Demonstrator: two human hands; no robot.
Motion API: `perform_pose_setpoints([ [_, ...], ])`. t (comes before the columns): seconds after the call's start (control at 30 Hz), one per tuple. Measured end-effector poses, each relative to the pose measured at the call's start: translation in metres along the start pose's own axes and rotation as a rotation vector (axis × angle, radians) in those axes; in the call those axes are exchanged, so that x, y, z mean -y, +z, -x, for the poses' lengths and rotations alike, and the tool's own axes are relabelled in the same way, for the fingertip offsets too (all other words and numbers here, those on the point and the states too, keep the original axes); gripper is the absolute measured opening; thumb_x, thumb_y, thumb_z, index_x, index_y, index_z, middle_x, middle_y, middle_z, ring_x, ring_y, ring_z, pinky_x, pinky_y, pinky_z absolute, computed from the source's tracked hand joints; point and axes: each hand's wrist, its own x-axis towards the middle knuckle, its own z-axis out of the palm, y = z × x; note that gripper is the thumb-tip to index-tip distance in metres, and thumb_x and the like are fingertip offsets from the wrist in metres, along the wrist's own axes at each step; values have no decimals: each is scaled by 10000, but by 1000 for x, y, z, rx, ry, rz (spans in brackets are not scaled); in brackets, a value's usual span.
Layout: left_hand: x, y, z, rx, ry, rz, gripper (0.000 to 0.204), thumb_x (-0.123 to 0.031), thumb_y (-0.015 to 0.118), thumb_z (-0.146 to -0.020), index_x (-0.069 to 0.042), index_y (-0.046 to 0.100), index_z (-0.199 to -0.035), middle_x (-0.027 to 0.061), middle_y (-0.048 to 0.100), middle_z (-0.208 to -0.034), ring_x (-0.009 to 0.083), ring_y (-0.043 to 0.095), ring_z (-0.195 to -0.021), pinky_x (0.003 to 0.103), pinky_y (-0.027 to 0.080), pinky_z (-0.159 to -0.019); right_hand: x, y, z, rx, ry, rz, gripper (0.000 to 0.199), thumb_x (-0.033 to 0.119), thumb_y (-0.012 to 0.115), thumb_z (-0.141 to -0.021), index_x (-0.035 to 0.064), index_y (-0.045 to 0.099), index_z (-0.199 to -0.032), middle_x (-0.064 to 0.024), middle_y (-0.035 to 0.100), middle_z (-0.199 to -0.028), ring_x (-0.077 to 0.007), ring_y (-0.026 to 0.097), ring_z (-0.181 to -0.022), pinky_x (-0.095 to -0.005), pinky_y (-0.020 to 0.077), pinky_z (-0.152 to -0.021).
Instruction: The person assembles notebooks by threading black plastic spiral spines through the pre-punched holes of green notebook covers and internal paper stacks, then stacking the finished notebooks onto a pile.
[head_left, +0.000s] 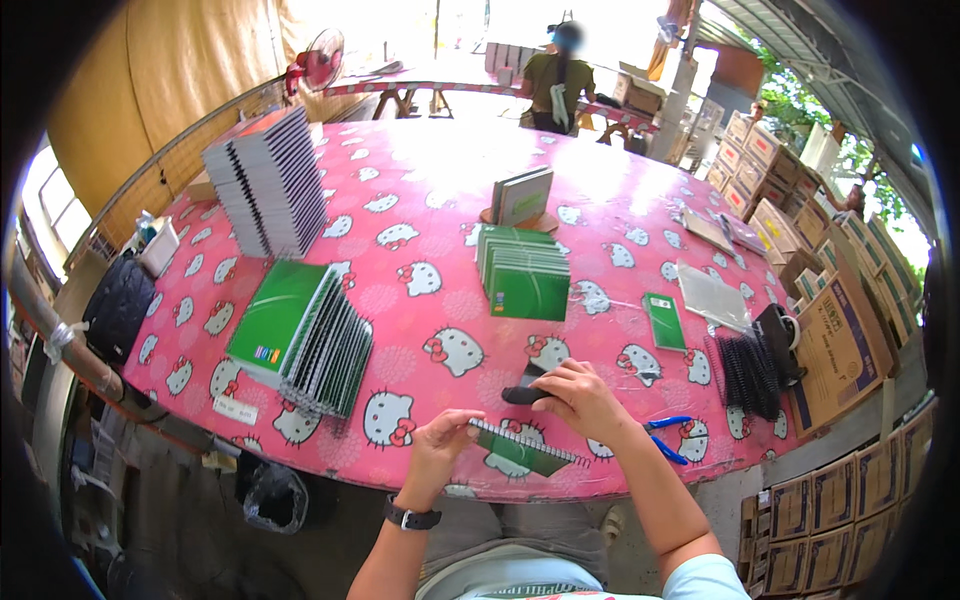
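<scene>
My left hand (440, 440) pinches the upper left corner of a green spiral notebook (522, 448), held tilted over the near table edge. The coil runs along its upper edge and sticks out past the right end. Just above the notebook, my right hand (580, 398) is closed on a black-handled tool (524, 396); its kind is unclear. Blue-handled pliers (670, 441) lie beside my right forearm. Farther out stand a fanned row of green notebooks (528, 285) and, to the left, a stack of spiral-bound green notebooks (300, 335).
A tall notebook stack (265, 185) rises at the far left of the pink table (400, 330). Black binding coils (745, 372), a green booklet (664, 322) and a translucent sheet (714, 297) lie right, near a cardboard box (845, 345). Another person (558, 85) stands at a table beyond.
</scene>
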Motion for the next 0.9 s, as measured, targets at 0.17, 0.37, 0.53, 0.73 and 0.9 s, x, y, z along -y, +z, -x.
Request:
perform_pose_setpoints([
  [0.17, -19, 13, -3, -34, 147, -114, 208, 41, 625, -831, 6, 673, -1031, 14, 629, -910, 73, 531, -823, 213, 434, -715, 26, -2, 2, -252, 2, -123, 302, 227, 753, -735, 63, 651, -967, -87, 655, -923, -281, 595, -911, -397, 462, -819],
  [0.37, -35, 33, -4, -124, 218, -73, 186, 5, 661, -802, 10, 668, -988, 30, 638, -869, 78, 557, -764, 212, 445, -679, 56, 14, -1, -273, 4, -378, 261, 111, 655, -831, 28, 560, -1058, -141, 583, -917, -330, 573, -889, -386, 475, -788],
  [0.53, -29, 24, -2, -155, 192, 32, 180, 30, 683, -779, 41, 647, -955, 60, 659, -843, 102, 604, -762, 214, 482, -683, 65, 12, -1, -316, -85, -335, 278, 122, 663, -849, 34, 569, -1095, -106, 573, -868, -278, 584, -798, -353, 486, -700],
  [0.73, -58, 28, 16, -70, 163, -179, 209, -84, 637, -805, -27, 641, -1006, 101, 642, -975, 214, 598, -917, 342, 454, -822, 71, 16, -3, -339, -69, -400, 264, 171, 696, -832, 21, 558, -1000, -99, 561, -860, -273, 573, -782, -350, 477, -684],
  [0.9, -63, 20, 21, -11, 360, -499, 219, -121, 592, -871, -4, 642, -1050, 119, 643, -995, 244, 607, -931, 344, 478, -843, 80, 11, -6, -344, -129, -459, 230, 184, 676, -852, 22, 549, -956, -100, 552, -847, -270, 565, -774, -345, 468, -667],
])
